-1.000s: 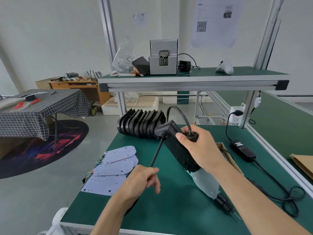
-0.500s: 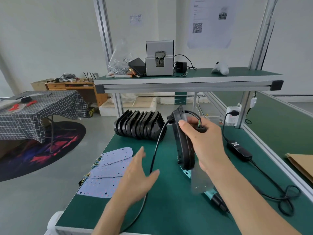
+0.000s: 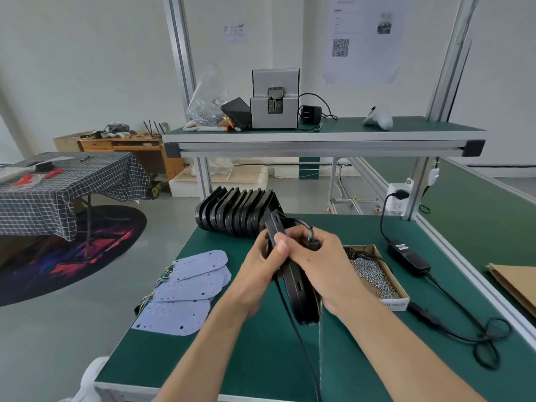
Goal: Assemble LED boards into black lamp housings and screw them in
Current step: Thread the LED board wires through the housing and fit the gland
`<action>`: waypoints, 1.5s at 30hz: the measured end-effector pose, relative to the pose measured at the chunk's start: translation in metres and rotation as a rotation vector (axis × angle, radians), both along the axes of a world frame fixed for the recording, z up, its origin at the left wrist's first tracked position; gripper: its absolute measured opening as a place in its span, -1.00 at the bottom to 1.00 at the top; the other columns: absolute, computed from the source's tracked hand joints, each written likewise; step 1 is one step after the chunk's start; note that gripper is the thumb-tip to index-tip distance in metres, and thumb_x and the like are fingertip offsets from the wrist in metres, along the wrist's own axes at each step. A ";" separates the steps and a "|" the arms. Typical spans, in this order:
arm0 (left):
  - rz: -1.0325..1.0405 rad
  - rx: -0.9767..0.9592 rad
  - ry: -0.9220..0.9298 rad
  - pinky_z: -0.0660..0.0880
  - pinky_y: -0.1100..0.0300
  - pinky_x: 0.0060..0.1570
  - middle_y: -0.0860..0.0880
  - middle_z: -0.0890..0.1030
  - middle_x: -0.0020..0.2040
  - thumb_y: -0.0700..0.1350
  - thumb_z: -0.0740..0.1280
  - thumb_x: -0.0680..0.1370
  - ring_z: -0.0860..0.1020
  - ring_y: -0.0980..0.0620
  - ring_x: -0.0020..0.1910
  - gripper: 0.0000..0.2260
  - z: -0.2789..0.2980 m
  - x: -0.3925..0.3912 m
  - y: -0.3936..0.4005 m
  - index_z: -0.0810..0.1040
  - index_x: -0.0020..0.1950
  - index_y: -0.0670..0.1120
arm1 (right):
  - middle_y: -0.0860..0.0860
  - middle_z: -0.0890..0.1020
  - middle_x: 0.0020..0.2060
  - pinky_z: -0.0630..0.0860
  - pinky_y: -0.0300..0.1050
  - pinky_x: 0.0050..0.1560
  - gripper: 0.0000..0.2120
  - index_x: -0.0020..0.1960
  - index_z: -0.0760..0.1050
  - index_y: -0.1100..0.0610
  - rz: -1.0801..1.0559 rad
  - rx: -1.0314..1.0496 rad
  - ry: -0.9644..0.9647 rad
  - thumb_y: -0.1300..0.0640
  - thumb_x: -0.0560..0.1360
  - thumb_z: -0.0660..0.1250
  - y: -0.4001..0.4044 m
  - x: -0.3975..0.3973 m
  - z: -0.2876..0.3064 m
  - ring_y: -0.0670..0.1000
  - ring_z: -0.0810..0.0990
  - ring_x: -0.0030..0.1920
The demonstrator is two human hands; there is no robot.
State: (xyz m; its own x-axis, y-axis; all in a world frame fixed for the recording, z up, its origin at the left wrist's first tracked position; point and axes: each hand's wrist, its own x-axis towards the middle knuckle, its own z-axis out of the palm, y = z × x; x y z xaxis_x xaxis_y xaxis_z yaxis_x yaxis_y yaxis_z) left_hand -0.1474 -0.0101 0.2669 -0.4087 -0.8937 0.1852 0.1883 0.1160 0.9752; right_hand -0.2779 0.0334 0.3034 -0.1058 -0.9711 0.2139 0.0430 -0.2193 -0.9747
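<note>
Over the green workbench centre, we hold one black lamp housing edge-on, our left hand and right hand both gripping it. At eleven o'clock stands a row of housings; at nine, stacked LED boards; at three, a box of screws.

both forearms reach forward from bottom of frame, converging mid-bench, left hand fingers curled round left side of black lamp housing, right hand gripping its right side, thumb across the top edge, housing held edge-on
</note>
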 end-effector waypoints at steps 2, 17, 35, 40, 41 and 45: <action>0.024 0.013 0.013 0.43 -0.20 0.46 -0.19 0.62 0.35 0.24 0.54 0.45 0.57 -0.19 0.38 -0.29 -0.005 -0.002 0.000 0.47 0.45 -0.14 | 0.22 0.66 -0.29 0.65 0.10 -0.15 -0.55 -0.08 0.64 0.25 -0.008 0.006 0.072 -0.18 0.55 0.46 -0.001 0.000 0.001 0.01 0.60 -0.27; 0.001 0.280 0.185 0.58 0.01 0.20 -0.21 0.63 0.34 0.50 0.50 0.27 0.62 -0.16 0.32 -0.14 -0.028 0.029 -0.002 0.65 0.35 -0.07 | 0.18 0.75 -0.11 0.51 -0.21 -0.38 -0.88 0.16 0.53 0.22 0.088 0.144 -0.163 0.18 0.71 0.27 0.004 -0.027 -0.012 -0.01 0.56 -0.39; 0.035 -0.187 -0.215 0.55 -0.10 0.14 -0.16 0.65 0.16 0.45 0.36 0.49 0.62 -0.04 0.13 -0.34 -0.026 0.056 0.004 0.57 0.31 -0.06 | -0.01 0.67 -0.33 0.39 -0.31 -0.33 -0.96 -0.06 0.65 -0.06 -0.072 0.003 0.798 0.07 0.52 0.47 0.029 -0.024 0.015 -0.12 0.47 -0.41; 0.029 -0.245 -0.293 0.50 0.19 0.03 0.08 0.68 0.05 0.46 0.41 0.43 0.63 0.06 0.03 -0.34 -0.020 0.067 0.002 0.57 0.30 -0.01 | -0.03 0.69 -0.33 0.38 -0.34 -0.39 -0.90 -0.06 0.66 -0.11 0.015 0.042 0.896 0.10 0.53 0.45 0.031 -0.027 0.021 -0.12 0.45 -0.45; 0.004 -0.247 -0.311 0.50 0.22 0.02 0.09 0.68 0.03 0.46 0.42 0.43 0.63 0.07 0.01 -0.33 -0.018 0.069 0.002 0.56 0.30 -0.01 | -0.04 0.68 -0.33 0.38 -0.34 -0.40 -0.89 -0.05 0.67 -0.11 0.026 0.043 0.904 0.10 0.53 0.44 0.031 -0.027 0.022 -0.12 0.44 -0.45; -0.022 -0.371 -0.494 0.50 0.03 0.19 0.12 0.67 0.14 0.48 0.39 0.43 0.63 0.09 0.19 -0.37 -0.012 0.071 0.000 0.53 0.33 0.10 | -0.06 0.56 -0.45 0.33 -0.32 -0.43 -0.85 0.01 0.71 -0.14 0.061 0.028 0.921 0.06 0.55 0.39 0.030 -0.024 0.020 -0.11 0.40 -0.47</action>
State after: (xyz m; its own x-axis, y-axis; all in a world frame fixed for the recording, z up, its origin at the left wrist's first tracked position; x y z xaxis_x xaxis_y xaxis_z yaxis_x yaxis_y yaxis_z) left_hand -0.0762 -0.0101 0.2544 -0.5432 -0.7964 0.2660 -0.2695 0.4654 0.8431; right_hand -0.3015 0.0631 0.3229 0.1456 -0.9755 0.1649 -0.7412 -0.2180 -0.6350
